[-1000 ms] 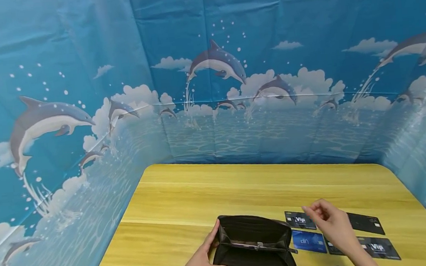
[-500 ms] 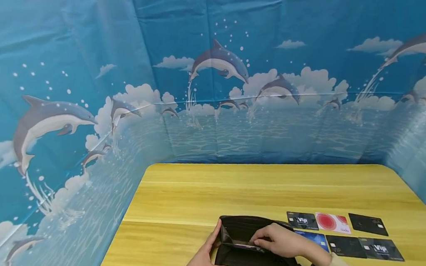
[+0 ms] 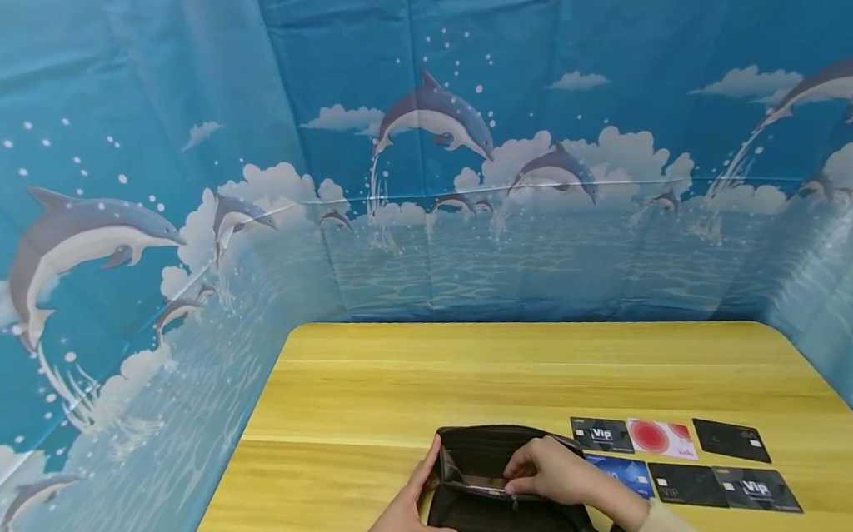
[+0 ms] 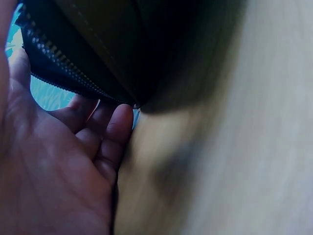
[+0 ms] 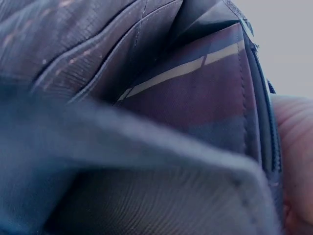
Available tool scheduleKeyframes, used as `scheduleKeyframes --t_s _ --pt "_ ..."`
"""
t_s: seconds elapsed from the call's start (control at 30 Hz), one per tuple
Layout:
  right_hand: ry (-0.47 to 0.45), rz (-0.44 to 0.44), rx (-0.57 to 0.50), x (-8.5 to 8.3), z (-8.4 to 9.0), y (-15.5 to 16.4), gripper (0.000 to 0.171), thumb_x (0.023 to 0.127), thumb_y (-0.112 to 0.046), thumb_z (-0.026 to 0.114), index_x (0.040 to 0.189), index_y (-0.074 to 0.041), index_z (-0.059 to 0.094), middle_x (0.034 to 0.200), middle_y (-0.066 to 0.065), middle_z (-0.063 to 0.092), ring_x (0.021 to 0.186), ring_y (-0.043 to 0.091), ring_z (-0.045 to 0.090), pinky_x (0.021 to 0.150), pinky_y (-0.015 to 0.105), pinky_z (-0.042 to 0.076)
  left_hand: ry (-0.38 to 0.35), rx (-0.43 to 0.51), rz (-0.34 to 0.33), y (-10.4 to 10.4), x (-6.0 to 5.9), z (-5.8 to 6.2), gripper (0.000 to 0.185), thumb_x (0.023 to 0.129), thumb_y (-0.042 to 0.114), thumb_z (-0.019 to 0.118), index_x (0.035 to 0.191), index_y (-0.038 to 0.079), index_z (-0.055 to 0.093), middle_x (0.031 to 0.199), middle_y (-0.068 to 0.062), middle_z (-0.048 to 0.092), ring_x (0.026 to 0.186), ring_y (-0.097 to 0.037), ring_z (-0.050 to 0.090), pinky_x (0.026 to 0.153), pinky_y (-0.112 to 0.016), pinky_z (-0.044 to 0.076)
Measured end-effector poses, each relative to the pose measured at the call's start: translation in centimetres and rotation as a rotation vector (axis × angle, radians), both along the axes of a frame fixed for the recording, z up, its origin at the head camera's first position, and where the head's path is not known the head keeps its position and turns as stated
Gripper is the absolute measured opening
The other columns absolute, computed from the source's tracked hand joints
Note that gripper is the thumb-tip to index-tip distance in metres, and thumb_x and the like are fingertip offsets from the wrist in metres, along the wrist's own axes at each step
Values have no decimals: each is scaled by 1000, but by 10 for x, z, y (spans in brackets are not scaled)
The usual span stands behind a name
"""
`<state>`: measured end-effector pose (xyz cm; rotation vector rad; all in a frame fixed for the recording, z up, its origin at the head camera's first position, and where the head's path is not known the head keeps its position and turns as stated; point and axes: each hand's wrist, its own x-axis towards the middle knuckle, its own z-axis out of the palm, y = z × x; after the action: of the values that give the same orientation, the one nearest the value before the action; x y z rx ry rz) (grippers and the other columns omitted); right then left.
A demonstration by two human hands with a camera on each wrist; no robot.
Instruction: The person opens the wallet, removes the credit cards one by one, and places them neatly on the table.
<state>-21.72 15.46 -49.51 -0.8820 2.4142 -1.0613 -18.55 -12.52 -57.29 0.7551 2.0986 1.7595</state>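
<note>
- black zip wallet [image 3: 500, 494] lies open on the wooden table [image 3: 421, 383], near edge, just left of the card rows
- left hand [image 3: 402, 527] grips the wallet's left end: thumb along the near flap, fingers curled up the far side; left wrist view shows fingers [image 4: 115, 132] under the zipper edge
- right hand [image 3: 556, 473] sits over the wallet's middle divider, fingertips curled and pinching a card [image 3: 485, 485] at the pocket edge; only a thin strip of that card shows, no print readable
- right wrist view: close on card slots, a dark card with a pale stripe [image 5: 195, 68] in a pocket, blurred, no text legible
- six cards flat on the table right of the wallet, two rows
- far row: black "VIP" card [image 3: 601, 434], white card with a red circle [image 3: 661, 438] with small unreadable script, plain black card [image 3: 730, 440]
- near row: blue card [image 3: 626, 471] partly hidden by the right hand, lettering unreadable; black card [image 3: 688, 483]; black "VIP" card [image 3: 756, 489]
- dolphin-print blue backdrop [image 3: 417, 150] encloses the table on three sides
</note>
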Motion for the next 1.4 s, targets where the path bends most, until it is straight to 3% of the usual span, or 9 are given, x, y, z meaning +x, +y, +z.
scheduleKeyframes --t_s 0.17,0.27,0.5,0.73,0.93,1.2,1.4 --pt "31 -19 25 0 -1 0 12 91 -19 65 87 -13 75 71 -14 64 51 2 51 51 24 43 -21 9 1 1 0 2 112 77 13 80 154 30 1 157 -4 4 134 -19 24 104 -32 28" --pt "36 -37 42 0 -1 0 17 93 -18 61 89 -11 75 69 -14 63 45 3 46 51 24 41 5 26 3 1 -3 -11 112 77 15 81 154 31 1 157 -4 5 131 -22 29 102 -29 29" --pt "51 -41 51 2 -2 1 17 94 -12 59 96 -2 73 83 3 70 50 4 51 57 26 46 13 23 -2 0 -3 -12 112 77 16 81 154 30 0 157 -6 3 136 -22 22 103 -30 29" --pt "78 -38 76 2 -3 2 13 91 -5 61 96 -2 72 86 6 69 66 5 59 60 29 49 -5 0 1 2 1 2 112 77 7 79 154 27 1 156 -8 2 138 -18 16 105 -34 27" --pt "99 -62 60 1 -3 2 9 90 -9 64 91 -8 73 80 -3 68 68 4 59 59 28 49 -23 5 -15 1 5 17 108 79 8 78 154 23 2 156 -11 2 137 -17 18 106 -36 27" --pt "2 -54 -79 1 -5 5 5 85 -13 71 87 -8 71 75 -8 64 67 5 60 58 26 49 -13 14 1 2 -1 -4 112 77 7 79 154 29 1 157 -6 4 135 -21 24 104 -32 29" --pt "-56 -83 -136 -2 -5 5 6 84 -17 74 86 -13 72 75 -7 65 68 9 61 60 27 50 -33 19 -2 1 -2 -6 112 77 12 80 154 32 1 157 -4 4 133 -23 26 102 -31 30"
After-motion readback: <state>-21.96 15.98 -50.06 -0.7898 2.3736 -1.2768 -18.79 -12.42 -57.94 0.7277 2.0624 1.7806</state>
